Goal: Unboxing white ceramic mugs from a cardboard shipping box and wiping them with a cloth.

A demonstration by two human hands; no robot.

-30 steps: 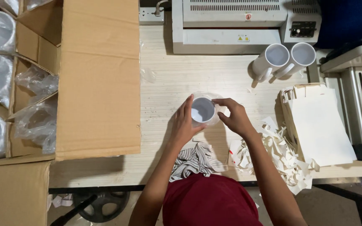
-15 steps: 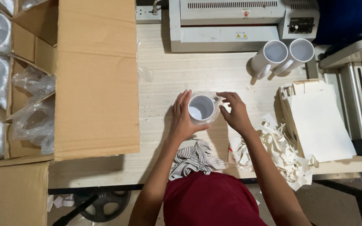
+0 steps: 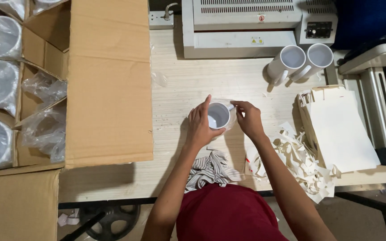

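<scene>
Head view, obs. A: What is the left hand [image 3: 200, 127] doing?

B: It is clamping around the side of a white mug [image 3: 219, 116], fingers curling on its left wall. The mug is standing upright on the wooden table [image 3: 188, 80], centre, with thin clear plastic wrap [image 3: 228, 103] around it.

A: And the right hand [image 3: 249, 119]?

B: Its fingertips are pinching together at the mug's right rim, on the wrap or the handle; I cannot tell which.

A: Surroundings?

B: Paper scraps [image 3: 298, 156] are lying just right of the hands, a striped cloth [image 3: 211, 169] below, two mugs [image 3: 300, 60] lying beyond, a cardboard box [image 3: 108, 80] sitting left.
</scene>
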